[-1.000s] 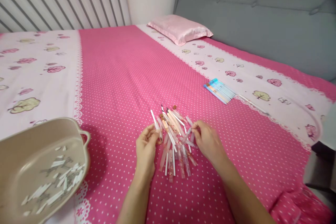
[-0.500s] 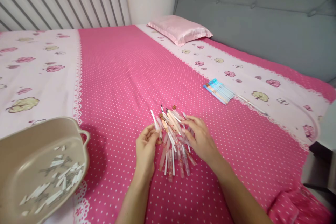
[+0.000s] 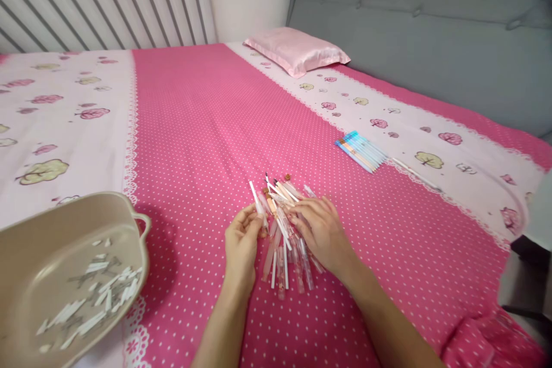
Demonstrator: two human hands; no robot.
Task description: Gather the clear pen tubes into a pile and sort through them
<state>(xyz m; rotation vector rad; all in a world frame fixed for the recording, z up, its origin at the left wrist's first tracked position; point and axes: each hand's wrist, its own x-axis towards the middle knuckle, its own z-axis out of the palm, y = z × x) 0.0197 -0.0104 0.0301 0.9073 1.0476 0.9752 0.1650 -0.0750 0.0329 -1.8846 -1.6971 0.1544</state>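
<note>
A heap of thin clear and white pen parts (image 3: 282,224) lies on the pink dotted bed sheet (image 3: 207,126) in front of me. My left hand (image 3: 241,244) pinches one white stick (image 3: 257,202) at the heap's left side, its tip pointing up and away. My right hand (image 3: 321,230) rests palm down on the right half of the heap, fingers curled over several pieces. What those fingers grip is hidden.
A beige plastic basin (image 3: 26,259) with several white scraps stands at the lower left. A bundle of blue and orange pens (image 3: 360,150) lies farther right. A pink pillow (image 3: 295,49) sits by the grey headboard (image 3: 422,29). The bed's edge drops at the right.
My right hand has slid left from the heap's right edge onto the pile. The left hand has kept its pinch on the white stick.
</note>
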